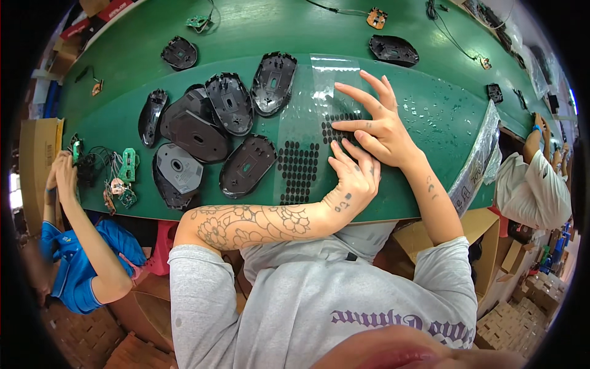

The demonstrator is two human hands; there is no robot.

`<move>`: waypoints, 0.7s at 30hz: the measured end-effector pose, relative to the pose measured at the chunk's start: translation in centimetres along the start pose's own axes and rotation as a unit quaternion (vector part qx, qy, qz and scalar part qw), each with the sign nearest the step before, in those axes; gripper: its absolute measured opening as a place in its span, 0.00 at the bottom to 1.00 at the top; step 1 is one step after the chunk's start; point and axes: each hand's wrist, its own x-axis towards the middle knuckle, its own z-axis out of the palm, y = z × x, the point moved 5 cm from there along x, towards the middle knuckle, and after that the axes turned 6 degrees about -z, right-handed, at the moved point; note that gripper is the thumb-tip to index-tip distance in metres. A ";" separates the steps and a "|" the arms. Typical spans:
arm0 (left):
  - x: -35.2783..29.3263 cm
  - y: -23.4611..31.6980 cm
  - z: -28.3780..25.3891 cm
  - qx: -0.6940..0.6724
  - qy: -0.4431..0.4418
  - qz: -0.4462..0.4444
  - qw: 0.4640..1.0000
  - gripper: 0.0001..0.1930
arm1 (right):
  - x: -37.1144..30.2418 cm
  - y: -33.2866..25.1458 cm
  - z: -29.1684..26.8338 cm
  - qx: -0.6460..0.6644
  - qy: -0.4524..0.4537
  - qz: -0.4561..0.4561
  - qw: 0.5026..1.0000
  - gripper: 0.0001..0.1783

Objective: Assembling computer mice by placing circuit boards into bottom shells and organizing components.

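Note:
A clear sheet of small black oval pads lies on the green table mat, just left of my hands. A second patch of black pads is partly under my right hand. That hand is open, its upper fingers spread and raised, one finger stretched over the pads. Below it, my left hand reaches in from the left with bent fingers, thumb and fingertips close together at the pads' edge; whatever is between them is too small to make out. Several black computer mouse shells lie left of the sheet, some overlapping.
A clear plastic strip extends beyond my hands. Water droplets dot the mat at right, beside a plastic-wrapped bundle. Circuit boards with wires lie near a blue-sleeved co-worker's hands. Another shell sits far back. A white-sleeved person sits right.

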 end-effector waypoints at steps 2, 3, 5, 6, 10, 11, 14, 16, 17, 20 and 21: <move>-0.1 0.1 0.1 0.001 0.005 -0.004 1.000 0.26 | 0.0 -0.1 0.2 -0.003 -0.012 0.000 1.000 0.17; -0.1 0.1 0.1 -0.004 0.005 -0.004 1.000 0.26 | -0.1 -0.1 0.2 -0.006 -0.009 -0.001 1.000 0.17; -0.1 0.0 0.0 -0.013 0.008 -0.005 1.000 0.26 | -0.2 -0.1 0.1 -0.012 -0.004 -0.004 1.000 0.18; -0.1 0.0 -0.1 -0.018 0.009 -0.006 1.000 0.26 | -0.2 -0.1 0.1 -0.015 -0.002 -0.006 1.000 0.18; -0.1 0.0 -0.1 0.002 -0.001 0.000 1.000 0.27 | -0.7 0.9 -1.2 0.011 0.069 0.010 0.997 0.18; -0.1 0.1 -0.1 0.009 -0.004 0.002 1.000 0.27 | -0.8 1.0 -1.5 0.019 0.093 0.015 0.995 0.18; -0.1 0.1 -0.1 0.006 -0.002 -0.003 1.000 0.28 | -0.8 1.0 -1.4 0.019 0.083 0.012 0.996 0.18; -0.1 0.1 0.0 0.004 -0.001 -0.007 1.000 0.28 | -0.8 1.0 -1.2 0.019 0.072 0.010 0.997 0.18; -0.1 0.0 0.0 0.004 -0.001 -0.007 1.000 0.28 | -0.7 1.0 -1.2 0.019 0.072 0.010 0.997 0.18; 0.0 -0.1 -0.1 -0.002 0.003 -0.006 1.000 0.28 | -0.4 0.8 -0.9 0.004 0.010 0.019 1.000 0.19; 0.0 -0.1 -0.1 -0.004 0.004 -0.006 1.000 0.28 | -0.3 0.8 -0.8 0.000 -0.011 0.023 1.000 0.19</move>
